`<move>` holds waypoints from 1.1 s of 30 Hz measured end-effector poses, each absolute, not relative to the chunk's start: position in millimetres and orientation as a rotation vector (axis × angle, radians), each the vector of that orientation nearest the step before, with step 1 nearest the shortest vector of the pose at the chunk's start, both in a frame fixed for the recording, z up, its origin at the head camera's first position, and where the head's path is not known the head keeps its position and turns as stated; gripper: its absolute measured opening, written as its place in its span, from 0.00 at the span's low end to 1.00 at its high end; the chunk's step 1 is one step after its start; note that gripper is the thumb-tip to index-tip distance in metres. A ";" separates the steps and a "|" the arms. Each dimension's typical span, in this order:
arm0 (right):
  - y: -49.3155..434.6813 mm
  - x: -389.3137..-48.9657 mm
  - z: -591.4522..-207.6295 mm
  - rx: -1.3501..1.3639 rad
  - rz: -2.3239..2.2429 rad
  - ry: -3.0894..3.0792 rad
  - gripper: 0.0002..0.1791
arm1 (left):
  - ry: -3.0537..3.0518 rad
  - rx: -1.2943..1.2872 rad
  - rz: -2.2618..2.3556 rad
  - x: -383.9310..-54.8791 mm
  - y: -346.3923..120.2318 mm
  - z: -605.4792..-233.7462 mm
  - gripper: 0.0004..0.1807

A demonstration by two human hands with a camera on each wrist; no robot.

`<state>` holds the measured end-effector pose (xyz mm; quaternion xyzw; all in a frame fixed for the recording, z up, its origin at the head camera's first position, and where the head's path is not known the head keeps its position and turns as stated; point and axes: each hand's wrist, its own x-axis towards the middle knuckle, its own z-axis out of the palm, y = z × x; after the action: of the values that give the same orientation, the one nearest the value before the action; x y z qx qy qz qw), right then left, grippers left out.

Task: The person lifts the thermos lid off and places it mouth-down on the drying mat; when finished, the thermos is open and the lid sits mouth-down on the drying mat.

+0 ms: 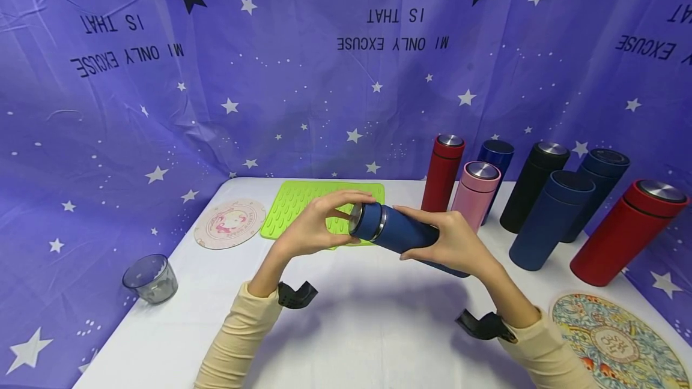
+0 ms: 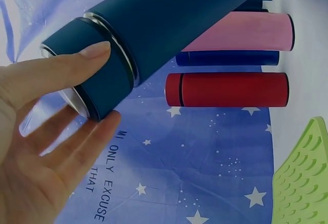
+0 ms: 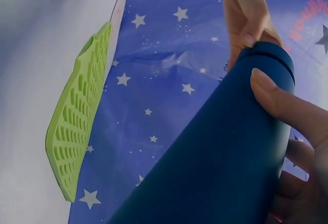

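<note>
Grey see-through cup (image 1: 154, 284): nine o'clock from the held bottle (image 1: 405, 230). Round pink-printed coaster (image 1: 229, 224): nine. Green mat (image 1: 292, 204): nine, partly hidden by left hand (image 1: 310, 227), which pinches the lid (image 1: 370, 221). Held bottle: blue, tilted, above the table (image 1: 367, 329). Right hand (image 1: 454, 238): gripping its body. Seven standing bottles (image 1: 551, 221): two to three, pink one (image 1: 471, 200) blocking glossy blue (image 1: 500, 159). Round patterned board (image 1: 643, 329): four.
</note>
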<state>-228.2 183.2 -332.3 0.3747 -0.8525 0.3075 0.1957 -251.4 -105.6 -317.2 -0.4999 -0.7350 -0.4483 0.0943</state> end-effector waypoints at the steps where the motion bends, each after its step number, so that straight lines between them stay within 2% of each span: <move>1: 182.3 -228.2 -333.0 1.046 0.847 -2.380 0.46 | -2.185 -1.466 -1.345 -249.6 -105.1 -315.9 0.38; 8: 176.6 -227.6 -336.7 0.992 0.688 -2.294 0.46 | -2.273 -1.221 -1.506 -229.1 -104.1 -297.4 0.38; 14: 177.0 -228.9 -337.9 0.948 0.652 -2.286 0.47 | -2.335 -1.081 -1.536 -224.9 -106.7 -290.4 0.38; 27: 177.4 -236.4 -342.5 0.920 0.781 -2.359 0.52 | -2.360 -0.988 -1.484 -229.1 -119.0 -285.7 0.37; 33: 176.0 -248.7 -350.6 0.892 0.929 -2.352 0.50 | -2.397 -0.918 -1.476 -247.5 -133.4 -296.0 0.36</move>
<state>-248.7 176.0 -350.6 0.3238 -0.8540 0.3375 0.2279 -247.5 -133.4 -296.0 -0.3088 -0.8063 -0.4964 0.0900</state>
